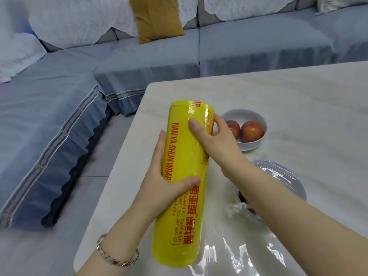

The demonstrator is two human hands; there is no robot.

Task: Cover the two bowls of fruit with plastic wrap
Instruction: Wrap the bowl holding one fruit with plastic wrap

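A big yellow roll of plastic wrap (pixel 183 176) with red lettering is held above the table's left part. My left hand (pixel 169 176) grips its middle from the left, thumb across the front. My right hand (pixel 215 136) holds the roll's far end, thumb on top, fingers curled over the right side. Behind it, an uncovered white bowl (pixel 251 116) holds two red fruits (pixel 252 131). A nearer bowl (pixel 282 180) under my right forearm is covered with clear film. A loose sheet of film (pixel 239 251) trails from the roll's near end.
The white marble table (pixel 298 96) reaches to the right and back. A blue-grey sofa (pixel 59 116) wraps around the left and far sides, with a mustard cushion (pixel 157 18) and white covers on it. Grey floor lies between table and sofa.
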